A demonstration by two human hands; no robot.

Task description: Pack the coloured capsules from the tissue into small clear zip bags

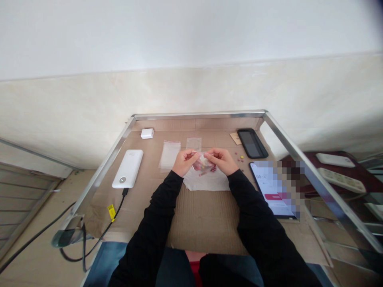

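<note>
Watching remotely, I see the left hand [187,162] and right hand [222,161] closed, pinching a clear plastic bag [202,165] at 12 o'clock, its long axis running 9-to-3, red contents [212,169] sagging toward 6 o'clock.

Head-worn view, facing forward and down, close above the left hand [186,162] and right hand [222,161]

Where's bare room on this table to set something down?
Bare cardboard lies between the forearms, below the white paper sheet; a narrower strip separates the white power bank and flat plastic bag. Beads and a black phone crowd the right.
</note>
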